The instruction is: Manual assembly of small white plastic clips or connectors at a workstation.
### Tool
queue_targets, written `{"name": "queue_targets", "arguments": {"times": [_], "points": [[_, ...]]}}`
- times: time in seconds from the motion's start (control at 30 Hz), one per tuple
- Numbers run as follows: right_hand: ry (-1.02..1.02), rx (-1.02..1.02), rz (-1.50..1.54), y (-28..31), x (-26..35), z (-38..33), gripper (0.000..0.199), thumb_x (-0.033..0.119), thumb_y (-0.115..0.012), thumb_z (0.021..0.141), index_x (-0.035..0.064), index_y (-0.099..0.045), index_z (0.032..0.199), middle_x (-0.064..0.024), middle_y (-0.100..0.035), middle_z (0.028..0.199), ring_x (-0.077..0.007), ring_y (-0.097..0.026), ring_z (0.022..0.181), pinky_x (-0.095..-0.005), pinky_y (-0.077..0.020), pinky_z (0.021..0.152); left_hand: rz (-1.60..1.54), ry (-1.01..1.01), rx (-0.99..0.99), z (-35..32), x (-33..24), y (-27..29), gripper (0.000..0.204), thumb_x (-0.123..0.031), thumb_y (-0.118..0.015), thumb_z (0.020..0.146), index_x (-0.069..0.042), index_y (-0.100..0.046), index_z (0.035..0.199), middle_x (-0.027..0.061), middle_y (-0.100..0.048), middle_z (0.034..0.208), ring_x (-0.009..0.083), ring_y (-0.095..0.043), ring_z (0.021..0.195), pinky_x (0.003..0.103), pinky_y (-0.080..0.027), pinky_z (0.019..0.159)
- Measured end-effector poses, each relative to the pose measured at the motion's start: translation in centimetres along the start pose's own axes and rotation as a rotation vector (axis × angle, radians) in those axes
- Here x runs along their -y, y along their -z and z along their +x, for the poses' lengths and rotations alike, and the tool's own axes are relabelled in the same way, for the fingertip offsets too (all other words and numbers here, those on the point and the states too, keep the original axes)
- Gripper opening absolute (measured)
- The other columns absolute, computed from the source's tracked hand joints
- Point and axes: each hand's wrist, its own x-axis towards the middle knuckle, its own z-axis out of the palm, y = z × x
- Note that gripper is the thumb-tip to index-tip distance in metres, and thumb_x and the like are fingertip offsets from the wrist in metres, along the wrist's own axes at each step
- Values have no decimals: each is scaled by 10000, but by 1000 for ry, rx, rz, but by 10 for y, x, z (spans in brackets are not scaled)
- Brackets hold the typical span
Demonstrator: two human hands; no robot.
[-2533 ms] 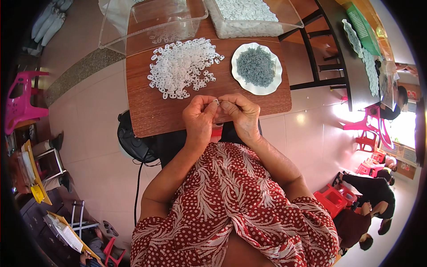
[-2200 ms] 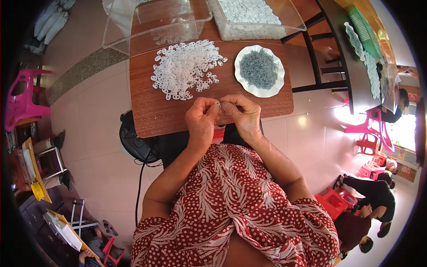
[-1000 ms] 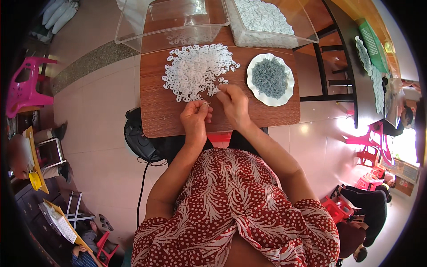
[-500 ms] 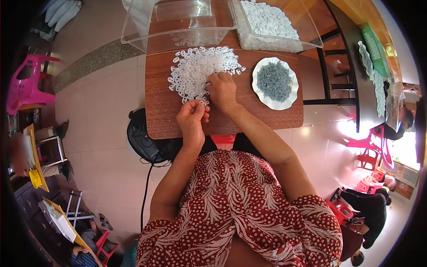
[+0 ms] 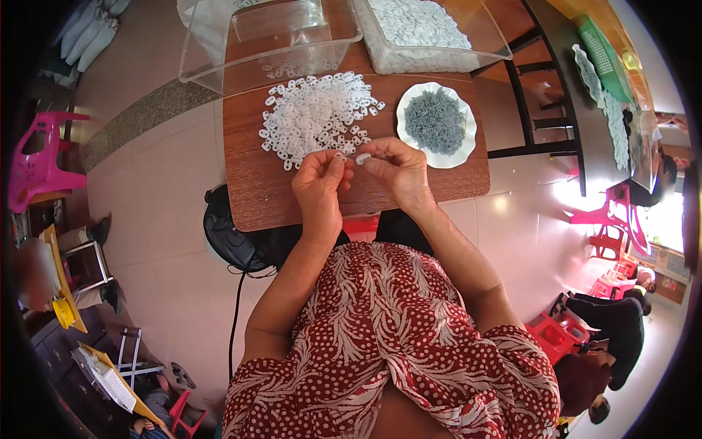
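Note:
My left hand [image 5: 319, 192] pinches a small white plastic piece [image 5: 341, 156] between thumb and fingertip. Facing it, my right hand [image 5: 404, 175] has another white oval piece [image 5: 363, 158] in its fingertips. The two pieces are close together, with a small gap between them. Just beyond my hands lies a loose heap of white oval plastic pieces with holes [image 5: 311, 113] on the brown wooden table [image 5: 270, 197]. To the right of the heap, a white scalloped plate [image 5: 468, 143] holds many small grey parts [image 5: 434, 121], too fine to make out singly.
At the table's far side stand an empty-looking clear plastic bin [image 5: 201, 69] and a second clear bin [image 5: 482, 53] full of white pieces. A black bag [image 5: 227, 234] is by the table's left corner. A pink stool [image 5: 47, 161] stands left; other people sit around the room.
My right hand has left the heap with a white piece and come back beside my left hand. My left hand keeps its pinch. The whole view has shifted slightly.

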Motion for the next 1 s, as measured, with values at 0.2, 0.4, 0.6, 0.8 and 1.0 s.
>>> {"name": "queue_targets", "arguments": {"times": [0.2, 0.4, 0.6, 0.8, 1.0], "points": [[50, -38, 11, 0, 21, -15, 168, -70, -598, 800, -19, -614, 959, -55, -644, 862, -96, -605, 793, -214, -493, 712, 34, -70, 63, -14, -7, -18, 58, -55, -569, 879, 0, -571, 896, 28, -596, 774, 73, -545, 648, 188, -439, 561], [73, -45, 11, 1, 29, -23, 193, -77, -592, 801, -14, -616, 982, -29, -636, 866, -71, -576, 775, -196, -471, 707, 40, -82, 115, -21, -6, -23, 56, -50, -571, 877, 3, -576, 895, 26, -587, 780, 70, -548, 639, 189, -447, 557], [-8, -30, 106, 5, 34, -27, 191, -48, -597, 808, -6, -612, 994, -14, -632, 835, -65, -572, 754, -195, -470, 681, -15, -12, 125, -24, -7, -25, 61, -51, -580, 871, 8, -582, 888, 25, -587, 755, 75, -557, 635, 203, -462, 535], [-37, -56, 36, 14, 36, -27, 177, -15, -615, 814, 7, -625, 989, 6, -623, 803, -41, -537, 700, -171, -421, 601, 26, 9, 125, -23, -4, -22, 67, -42, -580, 867, 7, -592, 912, 25, -592, 766, 63, -532, 620, 183, -426, 524], [-42, -86, 34, 12, 36, -27, 172, -11, -622, 806, 10, -645, 975, 20, -624, 803, -31, -513, 686, -167, -403, 588, 74, 9, 111, -23, -2, -25, 97, -28, -591, 855, 11, -598, 943, 13, -586, 761, 50, -520, 619, 175, -406, 515]]}}
